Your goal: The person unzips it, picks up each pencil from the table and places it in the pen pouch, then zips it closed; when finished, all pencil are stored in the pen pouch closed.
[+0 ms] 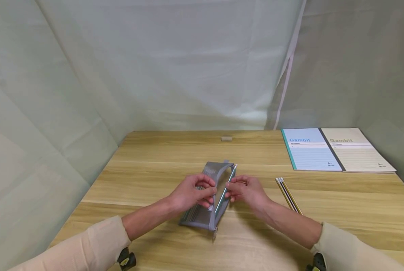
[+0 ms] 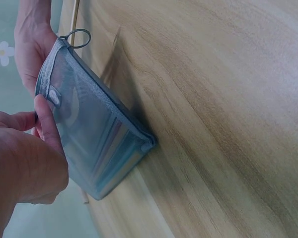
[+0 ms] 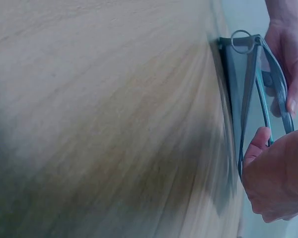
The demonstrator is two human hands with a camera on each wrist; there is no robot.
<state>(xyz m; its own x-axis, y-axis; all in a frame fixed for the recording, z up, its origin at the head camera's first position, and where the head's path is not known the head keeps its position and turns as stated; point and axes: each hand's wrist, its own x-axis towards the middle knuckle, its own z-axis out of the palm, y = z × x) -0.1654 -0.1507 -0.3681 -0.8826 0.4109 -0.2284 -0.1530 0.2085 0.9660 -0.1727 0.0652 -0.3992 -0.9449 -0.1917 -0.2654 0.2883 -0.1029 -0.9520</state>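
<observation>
A grey mesh zip pencil case [image 1: 202, 216] lies tilted on the table, its zip side unzipped and gaping. My left hand [image 1: 196, 192] pinches the left edge of the opening between thumb and fingers. At the right edge, my right hand [image 1: 247, 191] pinches a teal pencil [image 1: 232, 174] that lies lengthwise in the opening, its far end up at the case's far corner. In the right wrist view, the right thumb [image 3: 258, 141] is at the pencil's side. Several striped pencils show through the mesh [image 2: 109, 148]. A ring zip pull [image 2: 80, 38] hangs at the near corner.
Several loose pencils [image 1: 288, 195] lie to the right of my right hand, partly behind the forearm. Two notebooks, one blue [image 1: 311, 158] and one cream [image 1: 359, 156], lie at the back right. A small eraser-like block [image 1: 226, 139] sits near the back edge. Pale curtains surround the table.
</observation>
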